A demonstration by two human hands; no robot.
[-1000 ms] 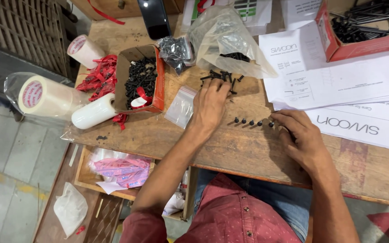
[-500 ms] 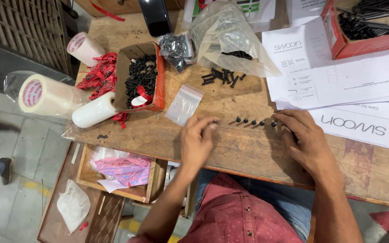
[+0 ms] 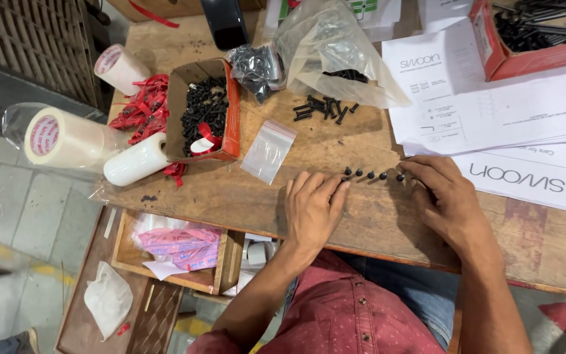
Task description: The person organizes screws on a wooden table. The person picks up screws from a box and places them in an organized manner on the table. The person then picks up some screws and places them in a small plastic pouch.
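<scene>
A short row of small black metal screws (image 3: 369, 175) stands lined up on the worn wooden workbench (image 3: 244, 196). The left hand (image 3: 311, 208) lies flat beside the row's left end, fingers loosely spread, holding nothing. The right hand (image 3: 449, 196) pinches at the row's right end. A loose pile of black screws (image 3: 324, 108) beyond the row is unsorted.

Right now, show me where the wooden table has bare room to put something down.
Bare wood lies between the left hand and the cardboard box of black screws, below the small clear bag. More lies right of the right hand, below the white sheets. The back, around the loose screws and plastic bags, is crowded.
</scene>
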